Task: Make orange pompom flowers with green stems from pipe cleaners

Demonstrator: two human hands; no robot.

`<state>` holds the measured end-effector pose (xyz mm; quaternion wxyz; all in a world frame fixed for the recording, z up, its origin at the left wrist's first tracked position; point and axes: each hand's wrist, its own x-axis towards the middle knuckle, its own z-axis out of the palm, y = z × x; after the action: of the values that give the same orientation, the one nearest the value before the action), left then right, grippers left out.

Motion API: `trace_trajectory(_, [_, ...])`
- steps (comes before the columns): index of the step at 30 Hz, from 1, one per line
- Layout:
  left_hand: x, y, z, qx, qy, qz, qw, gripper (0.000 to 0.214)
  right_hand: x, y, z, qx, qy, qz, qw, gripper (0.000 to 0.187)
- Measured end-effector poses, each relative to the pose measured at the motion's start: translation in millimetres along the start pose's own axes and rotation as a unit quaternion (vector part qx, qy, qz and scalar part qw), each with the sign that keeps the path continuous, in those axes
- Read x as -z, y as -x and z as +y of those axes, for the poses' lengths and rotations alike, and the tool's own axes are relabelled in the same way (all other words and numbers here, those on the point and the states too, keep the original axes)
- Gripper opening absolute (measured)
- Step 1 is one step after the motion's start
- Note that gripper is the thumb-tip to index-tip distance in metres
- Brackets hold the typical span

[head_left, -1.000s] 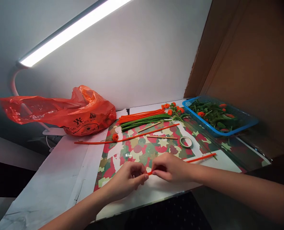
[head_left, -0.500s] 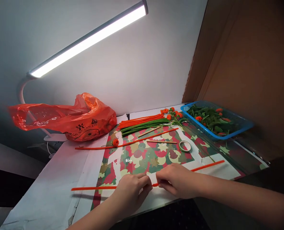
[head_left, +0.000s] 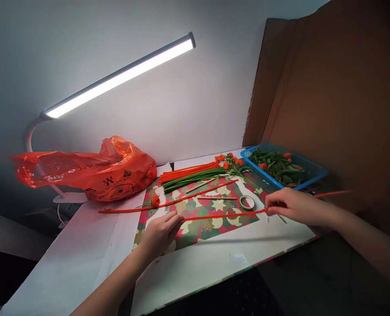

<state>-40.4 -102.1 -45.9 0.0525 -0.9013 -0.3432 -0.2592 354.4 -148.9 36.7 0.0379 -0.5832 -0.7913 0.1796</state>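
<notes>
Stretched between my hands is a long orange pipe cleaner point(head_left: 226, 215), held a little above the table. My left hand point(head_left: 162, 229) pinches it at the left; my fingers hide its left end. At the right, my right hand point(head_left: 288, 205) grips it too, and its far end sticks out past the wrist. Behind it another orange pipe cleaner point(head_left: 198, 193) lies across the patterned sheet point(head_left: 181, 235), with a small orange pompom flower point(head_left: 155, 201) on a thin stem beside it. A roll of green tape point(head_left: 247, 202) lies just beyond the held strand.
Orange pipe cleaners point(head_left: 188, 172) and green ones point(head_left: 195, 177) lie bundled at the back, near orange flowers point(head_left: 226, 161). Two thin sticks point(head_left: 217, 198) lie in front. A red plastic bag point(head_left: 122, 175) and lamp point(head_left: 122, 74) stand left; a blue basket point(head_left: 300, 183) of leaves sits right, by cardboard point(head_left: 313, 87).
My hands have moved apart and up, away from the front edge, the right one going right. The pipe cleaner between them is now lifted and drawn out straight. The view has shifted slightly.
</notes>
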Motion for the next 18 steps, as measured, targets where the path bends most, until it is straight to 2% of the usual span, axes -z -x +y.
trace_trajectory(1, [-4.9, -6.7, 2.6, 0.007, 0.001, 0.006, 1.000, 0.026, -3.0, -4.8, 3.0, -0.006, 0.040, 0.051, 0.998, 0.022])
trace_trajectory(3, [-14.6, -21.2, 10.9, 0.039, 0.023, 0.019, 0.999, 0.025, -11.0, -14.5, 0.3, -0.011, 0.132, 0.204, 0.970, 0.019])
trace_trajectory(4, [-19.1, -28.3, 16.1, 0.055, 0.045, 0.028, 0.997, 0.025, -16.3, -19.1, -5.6, 0.000, 0.145, 0.256, 0.956, 0.022])
trace_trajectory(5, [-23.2, -34.8, 21.6, 0.065, 0.074, 0.024, 0.995, 0.025, -22.8, -23.5, -14.1, 0.024, 0.134, 0.279, 0.950, 0.028])
trace_trajectory(7, [-30.0, -45.6, 31.8, 0.069, 0.118, 0.016, 0.990, 0.027, -39.6, -32.2, -36.1, 0.096, 0.092, 0.285, 0.949, 0.033])
trace_trajectory(9, [-34.9, -52.9, 37.4, 0.067, 0.164, 0.003, 0.984, 0.029, -59.3, -42.0, -58.1, 0.153, 0.068, 0.262, 0.950, 0.034])
trace_trajectory(12, [-39.8, -59.7, 29.6, 0.096, 0.214, 0.006, 0.972, 0.031, -84.2, -58.5, -78.1, 0.135, 0.008, 0.220, 0.966, 0.024])
trace_trajectory(14, [-43.1, -64.0, 14.8, 0.131, 0.195, 0.047, 0.971, 0.035, -92.8, -67.8, -82.5, 0.097, -0.038, 0.227, 0.968, 0.022])
trace_trajectory(15, [-45.3, -66.7, 6.5, 0.125, 0.168, 0.050, 0.977, 0.034, -94.8, -71.2, -83.5, 0.083, -0.046, 0.238, 0.967, 0.023])
trace_trajectory(18, [-55.1, -76.7, -13.3, 0.048, 0.085, -0.030, 0.995, 0.026, -95.5, -77.3, -86.2, 0.048, -0.066, 0.273, 0.959, 0.026])
